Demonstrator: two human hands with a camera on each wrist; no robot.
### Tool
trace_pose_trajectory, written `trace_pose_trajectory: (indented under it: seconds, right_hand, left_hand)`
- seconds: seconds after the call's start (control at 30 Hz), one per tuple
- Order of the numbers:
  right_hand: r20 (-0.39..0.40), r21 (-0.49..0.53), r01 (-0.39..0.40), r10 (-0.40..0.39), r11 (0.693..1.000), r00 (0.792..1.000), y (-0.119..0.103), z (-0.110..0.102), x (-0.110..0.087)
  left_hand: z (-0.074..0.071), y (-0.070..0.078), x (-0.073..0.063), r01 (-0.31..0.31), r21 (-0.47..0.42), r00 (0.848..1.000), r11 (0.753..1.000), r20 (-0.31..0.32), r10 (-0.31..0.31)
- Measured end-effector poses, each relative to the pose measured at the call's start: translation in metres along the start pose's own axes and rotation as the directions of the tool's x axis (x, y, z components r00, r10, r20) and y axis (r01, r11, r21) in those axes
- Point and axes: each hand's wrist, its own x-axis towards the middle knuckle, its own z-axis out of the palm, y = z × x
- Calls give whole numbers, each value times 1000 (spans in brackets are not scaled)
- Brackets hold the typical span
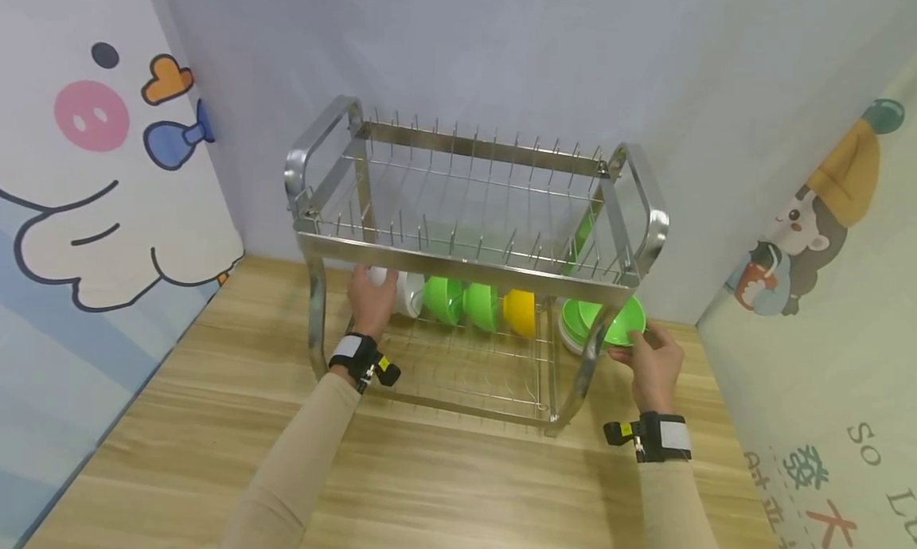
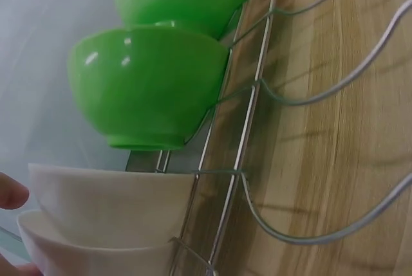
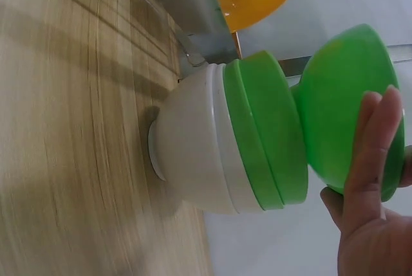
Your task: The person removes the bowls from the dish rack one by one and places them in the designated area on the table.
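My right hand [image 1: 655,362] pinches a green bowl [image 3: 351,105] by its rim, thumb on one side and fingers on the other. That bowl is tilted over a stack to the right of the rack, with green bowls [image 3: 273,128] nested in white bowls [image 3: 187,138]. On the rack's lower tier, my left hand [image 1: 372,302] grips a white bowl [image 2: 96,250] at the left end of a row. Beside it stand another white bowl [image 2: 109,205], two green bowls [image 1: 444,298] and a yellow bowl [image 1: 519,312], all on their sides.
The two-tier metal dish rack [image 1: 458,264] stands on a wooden table [image 1: 444,485]; its upper tier has upright wire prongs and overhangs the bowls. Grey cloth [image 1: 501,48] hangs behind it. Printed panels flank the table left and right.
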Motion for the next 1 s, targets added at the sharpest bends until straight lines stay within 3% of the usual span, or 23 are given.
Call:
trace_pose_trajectory:
  seconds: [0.27,0.4,0.5,0.63,0.77,0.93,1.0]
  right_hand:
    - [-7,-14,-30,30,999,1000,5,4,6]
    - [-5,-43,-32,32,999,999,8,9,13]
    - [-9,-65,-40,39,997,999,9,12,19]
    - [-13,-77,-44,43,996,999,11,13,23]
    - [-20,-90,-44,43,995,999,13,12,25]
    - [-7,-78,-68,68,995,998,17,13,29]
    - [0,-63,-76,76,995,997,20,13,30]
  left_hand:
    - [1,-8,6,31,19,999,999,17,-31]
    - [0,-8,10,27,109,999,994,29,-30]
    - [-1,-7,14,-19,214,999,977,34,12]
    - [-2,-3,15,-47,368,998,929,54,29]
    - [-6,-2,14,-6,473,997,881,70,-30]
    - [-8,-4,16,29,489,995,872,66,-70]
    - [-9,-5,17,21,476,995,879,78,-66]
